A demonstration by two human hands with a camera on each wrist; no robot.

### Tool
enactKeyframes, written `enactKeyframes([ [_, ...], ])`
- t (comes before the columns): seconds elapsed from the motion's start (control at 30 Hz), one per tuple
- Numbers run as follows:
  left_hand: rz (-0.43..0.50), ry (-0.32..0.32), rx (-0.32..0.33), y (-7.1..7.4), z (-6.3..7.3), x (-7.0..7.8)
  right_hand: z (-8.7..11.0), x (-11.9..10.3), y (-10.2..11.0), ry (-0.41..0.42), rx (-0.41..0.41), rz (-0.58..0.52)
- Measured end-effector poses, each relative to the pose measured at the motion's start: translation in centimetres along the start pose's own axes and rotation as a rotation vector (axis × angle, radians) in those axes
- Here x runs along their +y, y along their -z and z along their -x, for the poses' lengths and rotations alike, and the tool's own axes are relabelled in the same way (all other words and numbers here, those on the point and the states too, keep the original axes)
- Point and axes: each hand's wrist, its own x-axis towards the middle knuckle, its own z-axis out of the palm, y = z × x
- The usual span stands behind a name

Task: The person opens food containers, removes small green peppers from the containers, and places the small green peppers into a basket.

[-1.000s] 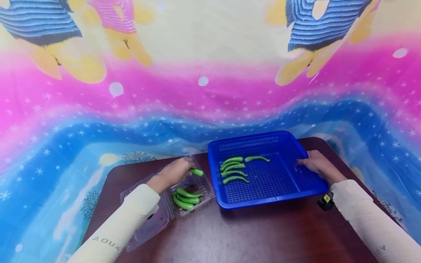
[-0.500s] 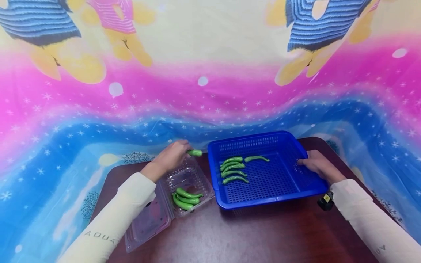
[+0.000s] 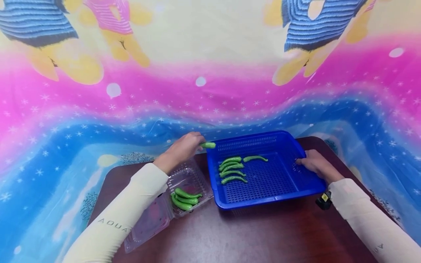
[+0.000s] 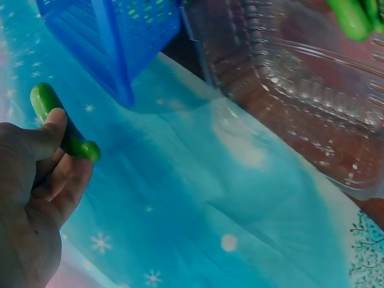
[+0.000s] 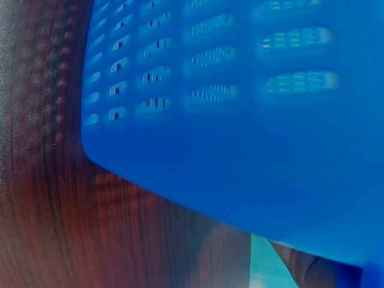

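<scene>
Between thumb and fingers, my left hand (image 3: 184, 147) pinches a green chili pepper (image 3: 208, 145). It is near the far left corner of the blue plastic basket (image 3: 260, 201), above the table. The left wrist view shows that pepper (image 4: 44, 99) from the side. On the basket's right side, my right hand (image 3: 316, 163) grips the rim, thumb inside. Several green peppers (image 3: 234, 179) lie in the basket, most in a column along its left. A clear plastic clamshell box (image 3: 182, 174) lies open left of the basket, with a few peppers (image 3: 187, 200) in it.
Everything stands on a dark reddish-brown table (image 3: 230, 233) with rounded corners. A printed cloth (image 3: 184, 91) hangs behind and around it. A small black and yellow object (image 3: 324, 200) sits by the right wrist. The basket's slotted outer wall (image 5: 210, 162) fills the right wrist view.
My left hand has lifted the pepper out of the clamshell and carried it up and right to the basket's far left corner. The right hand has kept its hold on the basket.
</scene>
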Motion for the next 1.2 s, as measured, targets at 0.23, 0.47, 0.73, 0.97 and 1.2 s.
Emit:
enactKeyframes([
  [0.23,0.023,-0.018,0.021,0.1,-1.4,0.6,0.0,-0.3,-0.1,-0.014,-0.009,-0.03],
  [0.47,0.006,-0.039,0.023,-0.1,-3.7,2.0,0.1,-0.2,-0.1,-0.012,-0.007,-0.015],
  [0.73,-0.029,-0.025,0.001,-0.3,-6.0,4.0,-0.2,0.0,0.1,-0.026,-0.003,-0.017],
  [0.97,-0.072,-0.053,-0.045,-1.8,-8.2,5.6,-0.1,0.2,0.2,-0.025,-0.009,-0.026],
  [1.2,-0.167,-0.042,-0.119,-3.9,-9.9,7.0,0.0,0.0,-0.1,-0.009,-0.004,-0.037],
])
